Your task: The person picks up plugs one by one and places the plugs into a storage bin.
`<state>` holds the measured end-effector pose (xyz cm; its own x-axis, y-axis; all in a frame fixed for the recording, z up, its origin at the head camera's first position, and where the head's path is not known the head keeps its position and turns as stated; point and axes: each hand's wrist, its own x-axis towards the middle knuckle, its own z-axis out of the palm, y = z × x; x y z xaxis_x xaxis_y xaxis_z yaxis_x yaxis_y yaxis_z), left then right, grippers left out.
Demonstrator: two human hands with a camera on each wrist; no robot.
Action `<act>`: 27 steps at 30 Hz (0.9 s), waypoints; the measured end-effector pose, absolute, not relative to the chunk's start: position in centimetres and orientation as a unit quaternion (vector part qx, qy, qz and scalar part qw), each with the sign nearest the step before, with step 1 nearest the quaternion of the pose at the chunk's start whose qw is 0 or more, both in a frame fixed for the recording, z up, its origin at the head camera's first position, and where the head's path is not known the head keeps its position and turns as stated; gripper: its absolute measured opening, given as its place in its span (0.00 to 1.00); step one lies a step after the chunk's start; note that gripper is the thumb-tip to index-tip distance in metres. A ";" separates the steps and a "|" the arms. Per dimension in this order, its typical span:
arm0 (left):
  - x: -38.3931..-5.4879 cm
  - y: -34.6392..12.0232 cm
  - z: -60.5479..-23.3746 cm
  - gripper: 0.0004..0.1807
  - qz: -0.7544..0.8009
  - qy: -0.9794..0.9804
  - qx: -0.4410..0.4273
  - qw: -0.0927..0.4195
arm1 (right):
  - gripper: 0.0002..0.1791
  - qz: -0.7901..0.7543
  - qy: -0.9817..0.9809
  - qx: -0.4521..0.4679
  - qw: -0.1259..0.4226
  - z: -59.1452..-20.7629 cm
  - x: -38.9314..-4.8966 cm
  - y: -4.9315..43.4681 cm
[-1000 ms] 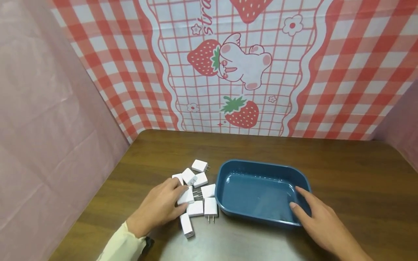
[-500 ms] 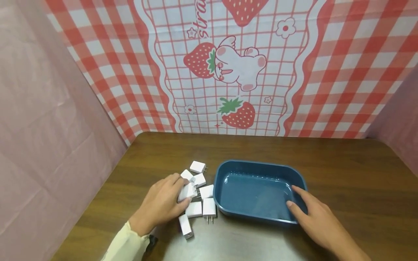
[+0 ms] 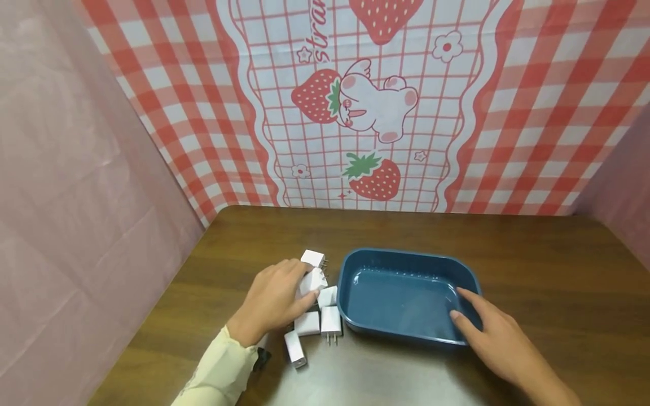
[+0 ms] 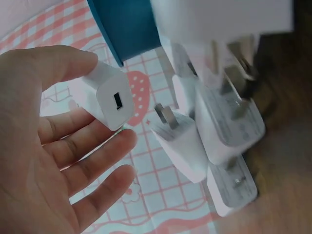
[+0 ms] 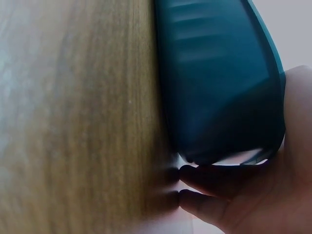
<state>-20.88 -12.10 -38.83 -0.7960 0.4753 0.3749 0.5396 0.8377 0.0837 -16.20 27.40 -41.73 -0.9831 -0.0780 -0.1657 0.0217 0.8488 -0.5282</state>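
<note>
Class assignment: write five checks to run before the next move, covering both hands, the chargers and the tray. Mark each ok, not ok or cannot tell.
1. Left grip: ok; the left hand pinches one white charger.
2. Support: ok; the right hand holds the blue tray at its right end.
3. Opening faces up: ok; the tray sits upright on the table.
4. Held charger over the tray: not ok; it is left of the tray, by the other chargers.
5. Full charger count: cannot tell; the left hand blocks part of the group.

And up it goes: a white charger has been lifted from the surface, swept right and farther off in the left-hand grip, and brought closer to the blue tray.
</note>
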 end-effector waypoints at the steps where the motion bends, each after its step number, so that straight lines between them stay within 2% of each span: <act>1: -20.9 -12.0 -38.8 0.23 -0.092 -0.944 -0.268 0.170 | 0.44 -0.275 0.957 -0.015 0.093 -41.8 -16.2 27.4; 13: -20.8 -9.5 -38.1 0.23 -0.113 -0.931 -0.295 0.184 | 0.44 -0.269 0.959 -0.005 0.092 -41.8 -16.3 27.3; 22: -20.7 -7.3 -39.1 0.21 -0.158 -0.887 -0.348 0.260 | 0.45 -0.273 0.955 -0.002 0.112 -41.9 -16.4 27.4; 27: -20.6 -6.2 -39.3 0.22 -0.154 -0.882 -0.365 0.256 | 0.45 -0.277 0.954 0.000 0.118 -41.8 -16.5 27.5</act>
<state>-20.61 -6.19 -39.33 -0.6022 0.5652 0.5638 0.7232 0.6853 0.0855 -16.47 27.49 -41.81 -0.9724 -0.0657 -0.2240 0.0643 0.8470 -0.5277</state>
